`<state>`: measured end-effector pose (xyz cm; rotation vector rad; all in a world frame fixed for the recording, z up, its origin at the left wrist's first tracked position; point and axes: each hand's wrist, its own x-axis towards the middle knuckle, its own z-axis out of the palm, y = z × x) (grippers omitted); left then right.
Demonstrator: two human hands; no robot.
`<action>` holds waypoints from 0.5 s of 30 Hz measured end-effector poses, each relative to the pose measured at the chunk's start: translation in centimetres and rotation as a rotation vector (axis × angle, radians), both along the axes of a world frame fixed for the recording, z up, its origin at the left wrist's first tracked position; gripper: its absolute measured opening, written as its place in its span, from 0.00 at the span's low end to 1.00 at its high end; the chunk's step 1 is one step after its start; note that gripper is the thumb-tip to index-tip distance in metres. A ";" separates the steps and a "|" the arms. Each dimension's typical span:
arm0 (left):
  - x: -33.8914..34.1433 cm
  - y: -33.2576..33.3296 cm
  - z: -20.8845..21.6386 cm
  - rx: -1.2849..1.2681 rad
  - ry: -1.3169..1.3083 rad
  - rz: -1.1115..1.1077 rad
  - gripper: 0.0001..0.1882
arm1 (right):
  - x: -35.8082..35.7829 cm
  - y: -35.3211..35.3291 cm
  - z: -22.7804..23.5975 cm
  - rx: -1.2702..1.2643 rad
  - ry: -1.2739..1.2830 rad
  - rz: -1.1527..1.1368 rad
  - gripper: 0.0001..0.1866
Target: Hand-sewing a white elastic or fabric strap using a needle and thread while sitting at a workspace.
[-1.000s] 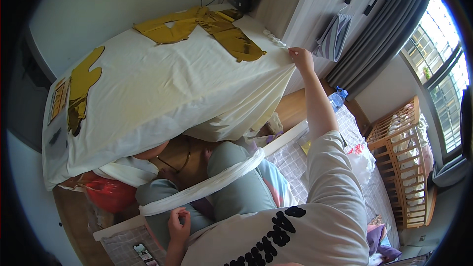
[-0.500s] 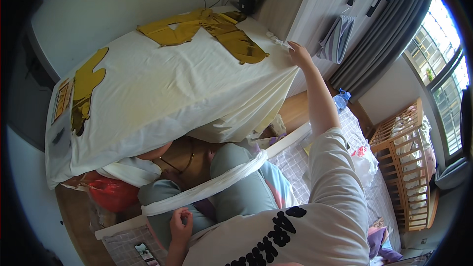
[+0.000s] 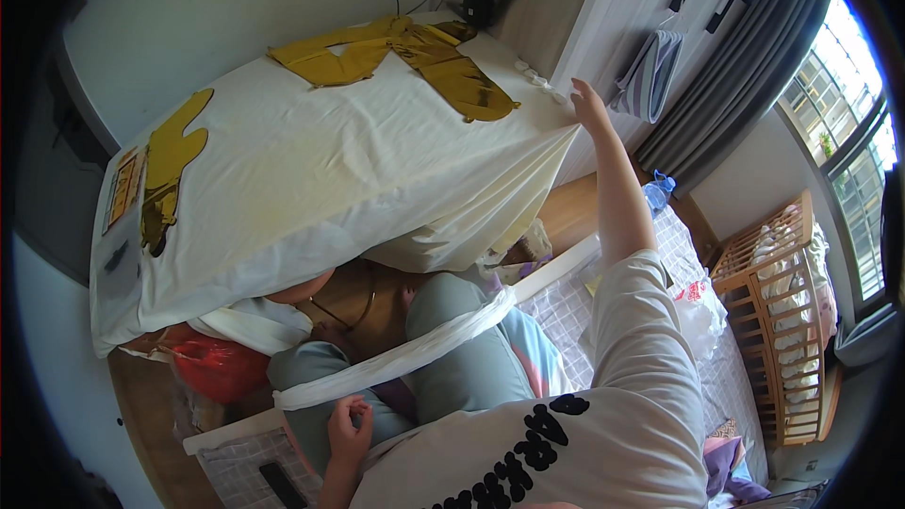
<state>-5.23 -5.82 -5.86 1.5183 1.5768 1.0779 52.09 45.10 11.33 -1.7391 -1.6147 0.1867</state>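
Observation:
My right arm reaches out to the far right corner of a table draped in a white cloth (image 3: 311, 146). There my right hand (image 3: 590, 106) is at the cloth's edge, its fingers loosely bent and apart, with no object visible in them. My left hand (image 3: 350, 429) rests by my lap, fingers curled in, holding nothing I can see. On the cloth lie flat gold foil balloons: one large folded piece (image 3: 462, 80) at the far side and a smaller curved one (image 3: 172, 165) at the left. Beside the smaller one is a printed card or sheet (image 3: 124, 188).
A black router (image 3: 479, 8) stands at the table's back. Under the cloth's near edge sits a red plastic bag (image 3: 219, 368). A white-wrapped bar (image 3: 396, 358) crosses above my knees. A phone (image 3: 280, 484) lies at the lower left; a wooden crib (image 3: 768, 320) stands right.
My right hand has shifted slightly right, off the tabletop toward its corner. The phone's screen has gone dark. My left hand stays where it was.

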 end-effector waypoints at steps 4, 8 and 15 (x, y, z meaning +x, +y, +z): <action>0.1 0.2 0.2 0.033 0.018 -0.009 0.13 | 0.6 -1.1 -0.4 0.043 0.141 0.142 0.32; 0.4 0.3 0.6 -0.001 0.029 -0.023 0.13 | -0.6 -2.4 0.2 -0.025 -0.004 0.122 0.33; 0.6 0.2 1.0 0.002 0.063 -0.016 0.12 | -1.7 -2.8 0.8 0.003 -0.055 0.055 0.30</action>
